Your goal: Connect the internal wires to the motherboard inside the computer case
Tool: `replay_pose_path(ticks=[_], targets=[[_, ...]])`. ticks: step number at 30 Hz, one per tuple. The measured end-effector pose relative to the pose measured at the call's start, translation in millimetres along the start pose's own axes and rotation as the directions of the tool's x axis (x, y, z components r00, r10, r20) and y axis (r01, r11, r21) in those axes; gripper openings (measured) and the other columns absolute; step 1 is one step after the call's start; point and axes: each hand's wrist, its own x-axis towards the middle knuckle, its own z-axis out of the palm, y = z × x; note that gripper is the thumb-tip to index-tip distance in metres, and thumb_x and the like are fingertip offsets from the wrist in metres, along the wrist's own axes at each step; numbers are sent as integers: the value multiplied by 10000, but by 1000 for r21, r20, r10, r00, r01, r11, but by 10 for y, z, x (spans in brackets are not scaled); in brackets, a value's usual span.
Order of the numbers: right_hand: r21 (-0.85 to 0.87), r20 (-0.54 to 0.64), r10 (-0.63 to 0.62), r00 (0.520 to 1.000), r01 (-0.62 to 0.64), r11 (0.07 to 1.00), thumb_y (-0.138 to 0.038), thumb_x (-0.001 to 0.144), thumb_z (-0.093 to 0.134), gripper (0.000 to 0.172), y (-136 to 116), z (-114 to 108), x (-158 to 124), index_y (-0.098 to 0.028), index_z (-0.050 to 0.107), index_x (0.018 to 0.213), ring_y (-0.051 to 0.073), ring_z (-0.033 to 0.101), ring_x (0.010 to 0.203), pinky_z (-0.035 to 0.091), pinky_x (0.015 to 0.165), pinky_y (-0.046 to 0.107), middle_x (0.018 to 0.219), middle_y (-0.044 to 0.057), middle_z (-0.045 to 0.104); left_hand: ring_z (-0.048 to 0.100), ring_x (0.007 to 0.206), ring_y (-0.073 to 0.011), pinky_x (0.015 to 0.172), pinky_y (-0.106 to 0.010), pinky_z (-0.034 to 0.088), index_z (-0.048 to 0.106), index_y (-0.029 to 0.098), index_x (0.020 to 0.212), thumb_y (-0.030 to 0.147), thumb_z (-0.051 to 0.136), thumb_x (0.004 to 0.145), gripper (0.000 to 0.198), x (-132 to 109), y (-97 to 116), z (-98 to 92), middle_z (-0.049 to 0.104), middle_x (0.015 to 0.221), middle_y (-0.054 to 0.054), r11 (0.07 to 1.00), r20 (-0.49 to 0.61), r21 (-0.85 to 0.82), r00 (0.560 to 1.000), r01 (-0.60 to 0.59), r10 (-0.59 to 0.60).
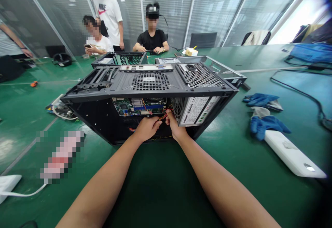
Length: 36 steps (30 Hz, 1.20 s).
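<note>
In the head view, the left hand (148,128) and the right hand (174,124) are inside the near side of a black computer case (114,91), each with thumb and fingers pinched on a thin bundle of coloured wires (163,117). The case stands on the green surface (223,162), straight in front of the person and short of the far edge, where a co-worker (153,36) sits; 2 more cases, a left one (140,58) and a right one (224,69), stand between.

The wires should be light and limp, easy to bend but thin enough to slip between fingertips (the exact grip is partly hidden by the knuckles). A plug would be a safer hold than the bare strands, though I cannot make out a plug here. Just beside the right hand, the power box (198,112) looks stiff and heavy, best held by its flat metal sides, away from the fan (177,109). The circuit board (129,108) looks fragile, so its edges suit fingers better than its face. The case itself seems rigid and bulky, better gripped by its outer frame.
</note>
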Motion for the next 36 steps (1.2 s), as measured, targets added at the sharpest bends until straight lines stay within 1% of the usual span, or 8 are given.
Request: replay_pose_path(ticks=[6, 12, 19, 22, 25, 30, 33, 36], targets=[[0, -4, 10, 1000, -10, 1000, -663, 644, 727, 497, 18, -8, -3, -203, 544, 676, 81, 454, 506, 398, 492, 241, 591, -40, 515, 602, 614, -154, 609, -245, 377, 661, 163, 798, 290, 493, 956, 263, 8, 25, -32, 652, 668, -34, 999, -24, 48, 999, -23, 24], [-40, -23, 4, 1000, -5, 999, -677, 659, 706, 501, 30, -15, -6, -202, 550, 692, 88, 473, 522, 410, 499, 243, 604, -37, 528, 636, 639, -158, 621, -243, 404, 667, 169, 809, 287, 496, 961, 257, 9, -5, -11, 684, 705, -44, 999, -17, 32, 1000, -21, 21], [-64, -28, -3, 1000, 2, 998, -663, 679, 698, 479, 68, -36, 23, -202, 576, 719, 87, 475, 525, 411, 501, 246, 621, -36, 527, 661, 685, -205, 627, -281, 424, 691, 183, 909, 342, 473, 971, 278, -7, 0, -2, 701, 747, -70, 969, -33, 246, 999, -26, 35], [-60, -35, -8, 999, 6, 998, -664, 677, 699, 480, 53, -27, 11, -203, 569, 710, 89, 476, 523, 413, 500, 249, 619, -34, 531, 670, 712, -215, 635, -290, 441, 685, 183, 938, 342, 460, 973, 278, -14, 28, -6, 710, 786, -82, 957, -27, 288, 999, -23, 32], [-42, -32, -8, 999, 7, 999, -670, 672, 699, 490, 26, -10, -7, -204, 545, 689, 89, 474, 515, 403, 491, 248, 603, -37, 525, 669, 720, -218, 631, -290, 442, 673, 179, 944, 333, 444, 975, 278, -14, 37, 1, 709, 808, -86, 960, -21, 279, 999, -21, 28], [-29, -26, -6, 1000, 5, 1000, -678, 649, 712, 518, 1, 5, -13, -203, 505, 653, 78, 451, 493, 390, 483, 243, 575, -47, 498, 645, 668, -196, 611, -273, 411, 654, 175, 924, 322, 423, 982, 280, -5, 22, 5, 674, 728, -58, 983, 5, 179, 999, -39, 39], [-22, -16, -12, 1000, 12, 1000, -680, 647, 716, 519, -4, 2, -15, -202, 513, 653, 79, 448, 498, 387, 483, 240, 567, -46, 497, 628, 639, -179, 607, -264, 395, 653, 177, 887, 316, 436, 979, 273, 0, 15, -6, 659, 694, -42, 990, 9, 131, 999, -46, 45], [-19, -17, -7, 1000, 6, 1000, -681, 650, 713, 516, -4, -2, -18, -203, 518, 658, 81, 450, 502, 393, 488, 242, 573, -43, 506, 623, 630, -170, 601, -259, 384, 660, 176, 858, 322, 449, 976, 283, 2, 8, -16, 655, 678, -39, 991, 5, 121, 999, -52, 51]])
